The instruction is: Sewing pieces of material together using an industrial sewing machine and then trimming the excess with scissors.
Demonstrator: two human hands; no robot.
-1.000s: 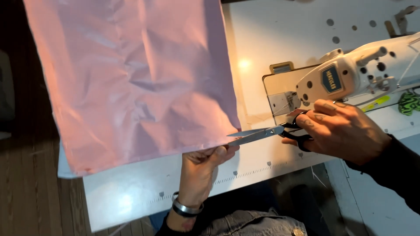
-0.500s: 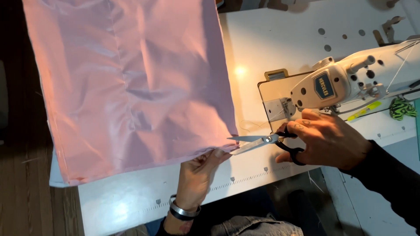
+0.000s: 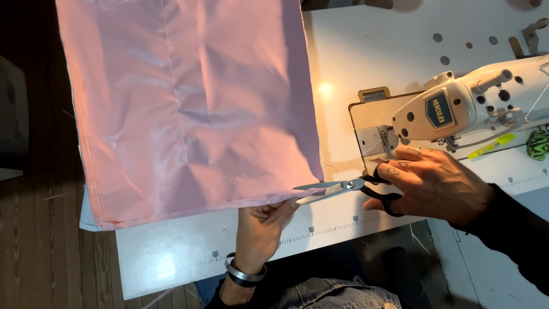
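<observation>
Two hands work at the near corner of a large sheet of shiny pink fabric [image 3: 189,109]. Left hand [image 3: 260,229] fingers pinch that corner, apparently to keep the hem taut. Just right of the corner, the right hand [image 3: 434,186] has its fingers clamped through the black handles of steel scissors [image 3: 343,187], blades parted toward the fabric edge. Beyond the scissors stands a white sewing machine [image 3: 457,109] on a white table [image 3: 372,57].

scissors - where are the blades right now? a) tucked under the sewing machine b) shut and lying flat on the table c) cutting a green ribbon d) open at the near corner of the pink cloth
d: the scissors in the right hand have parted blades at the near corner of the pink cloth, whose edge the left hand pinches.
</observation>
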